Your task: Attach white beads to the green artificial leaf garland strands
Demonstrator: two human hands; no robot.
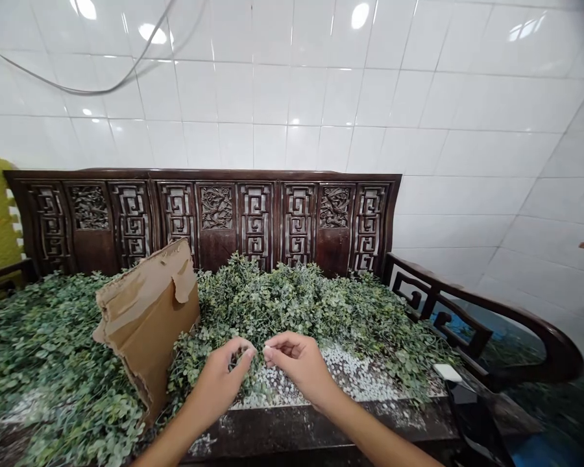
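Watching remotely through the head camera, I take this for a room in a home, though I cannot be certain. What suggests it is the furniture: a long, dark wooden bench with a carved, fretwork backrest and a curling armrest, more like a living-room settee than a workbench. Behind it I see a wall of glossy white tiles, reflecting bright lights, with a loose cable looping across. Heaps of leafy greenery, scattered small white pieces and a torn cardboard sheet cover the seat, giving me the look of a makeshift workspace.
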